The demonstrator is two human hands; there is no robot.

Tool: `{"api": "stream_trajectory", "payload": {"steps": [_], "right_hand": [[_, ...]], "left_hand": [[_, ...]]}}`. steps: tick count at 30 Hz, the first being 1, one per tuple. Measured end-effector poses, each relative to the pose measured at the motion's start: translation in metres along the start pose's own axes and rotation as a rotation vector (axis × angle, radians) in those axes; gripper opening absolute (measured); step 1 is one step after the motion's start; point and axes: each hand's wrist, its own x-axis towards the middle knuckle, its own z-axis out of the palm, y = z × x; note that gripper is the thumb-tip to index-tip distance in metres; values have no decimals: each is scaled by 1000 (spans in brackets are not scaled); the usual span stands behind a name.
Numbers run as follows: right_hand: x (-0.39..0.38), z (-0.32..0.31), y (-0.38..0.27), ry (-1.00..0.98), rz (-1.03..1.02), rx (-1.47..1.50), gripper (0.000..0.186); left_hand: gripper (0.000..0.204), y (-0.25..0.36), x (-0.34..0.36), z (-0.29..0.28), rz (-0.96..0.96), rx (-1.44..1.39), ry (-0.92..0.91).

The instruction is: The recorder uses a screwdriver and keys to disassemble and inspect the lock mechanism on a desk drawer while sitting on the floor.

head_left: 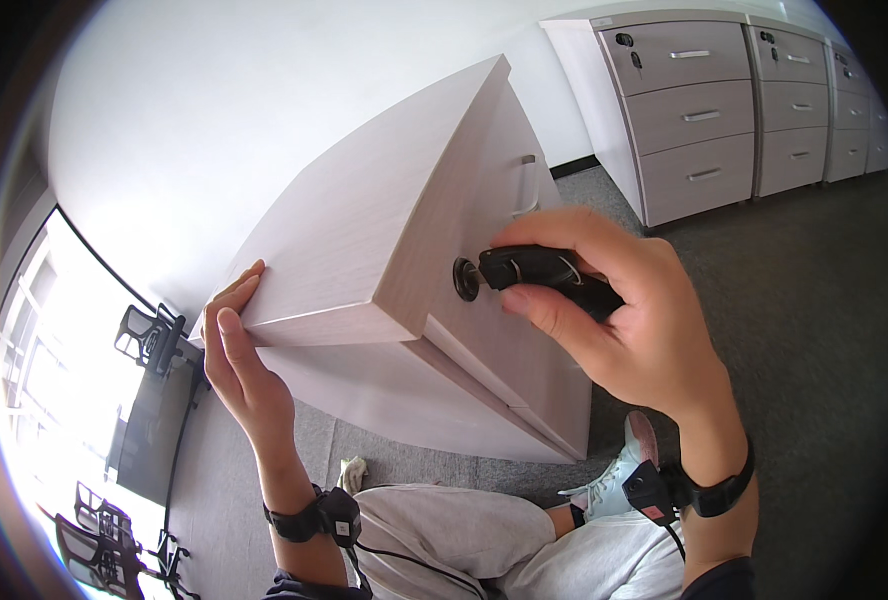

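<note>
Right hand (649, 325) pinches key (539, 268); left hand (248, 368) touches cabinet (364, 205).

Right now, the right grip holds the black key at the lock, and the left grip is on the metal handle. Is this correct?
Not the handle: the head view shows the left grip on the cabinet's top edge. The rest stands.

Office rm, w/ lined-up drawer cabs (686, 133) & mesh chairs (114, 545).
</note>
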Motion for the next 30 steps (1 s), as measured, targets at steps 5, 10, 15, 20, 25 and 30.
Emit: {"api": "stream_trajectory", "payload": {"steps": [5,10,15,20,25,30], "right_hand": [[2,-3,-1,26,-237,-353,30],[3,-2,-3,53,-229,-359,28],[2,2,2,94,-74,-17,20],[-1,3,-7,49,107,-23,10],[-1,10,-8,101,113,-4,11],[1,8,-5,100,56,-59,12]], "left_hand": [[49,2,0,1,-4,16,-7],[49,1,0,-1,-24,15,-9],[48,5,0,1,-45,3,-1],[46,2,-1,3,-31,-12,-17],[46,0,3,6,24,-76,-5],[46,-1,3,6,6,-84,-12]]}}
